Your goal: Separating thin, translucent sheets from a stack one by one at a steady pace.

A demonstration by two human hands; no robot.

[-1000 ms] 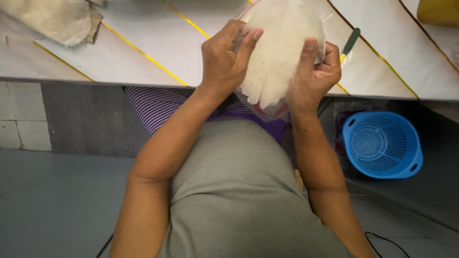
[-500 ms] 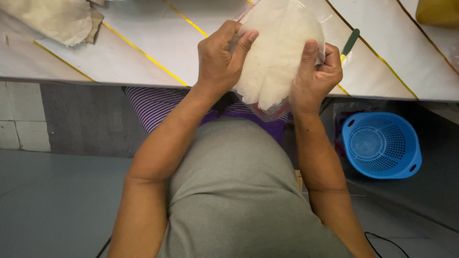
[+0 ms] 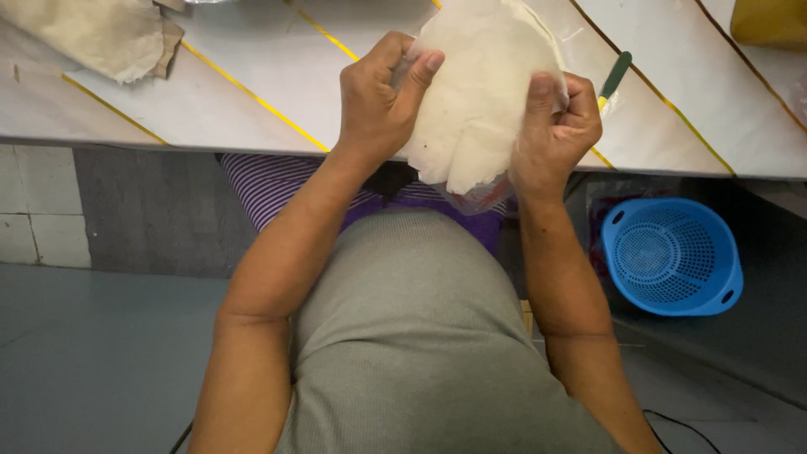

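Your left hand (image 3: 382,105) and right hand (image 3: 555,126) both pinch the soft stack of thin white round sheets (image 3: 483,92), fingers pressed on its edges, holding it above the white table edge with yellow stripes (image 3: 252,97). It looks partly sleeved in clear plastic; the lower end remains uncovered.

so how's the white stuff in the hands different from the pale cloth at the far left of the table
The white sheet stack is held up off the table between the left hand and right hand; the crumpled beige cloth lies untouched on the white tabletop. The stack looks whiter and smoother, the cloth duller and wrinkled. Both are pale and soft-looking.
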